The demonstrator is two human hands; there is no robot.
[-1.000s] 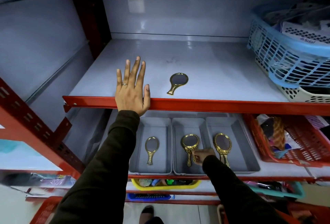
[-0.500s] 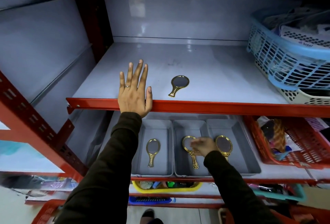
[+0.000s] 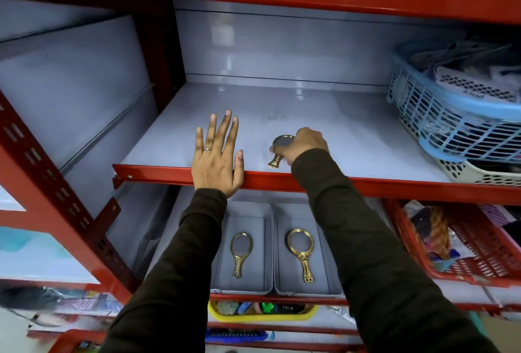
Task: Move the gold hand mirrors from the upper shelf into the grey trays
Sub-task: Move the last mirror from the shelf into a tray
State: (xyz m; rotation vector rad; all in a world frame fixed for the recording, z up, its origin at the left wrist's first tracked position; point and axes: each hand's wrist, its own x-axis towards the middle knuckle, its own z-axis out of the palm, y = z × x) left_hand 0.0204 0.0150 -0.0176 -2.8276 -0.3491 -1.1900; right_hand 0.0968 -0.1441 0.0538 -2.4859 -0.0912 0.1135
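Note:
One small gold hand mirror (image 3: 279, 149) lies near the front of the grey upper shelf (image 3: 352, 138). My right hand (image 3: 306, 142) is on its round head, fingers curled around it; whether it is lifted I cannot tell. My left hand (image 3: 218, 155) lies flat and open on the shelf's red front edge, a ring on one finger. Below, a left grey tray (image 3: 245, 209) holds a gold mirror (image 3: 240, 252). The middle grey tray (image 3: 321, 268) holds a larger ornate gold mirror (image 3: 301, 251). My right sleeve hides the tray further right.
A blue lattice basket (image 3: 451, 116) stacked on a white one fills the upper shelf's right end. A red basket (image 3: 479, 242) of goods sits right of the trays. A yellow tray (image 3: 262, 313) of small items is on the shelf beneath. Red uprights frame the left side.
My right hand left the middle tray, where it set down a mirror, and rose to the upper shelf, closing on the last mirror there. My left hand stayed put.

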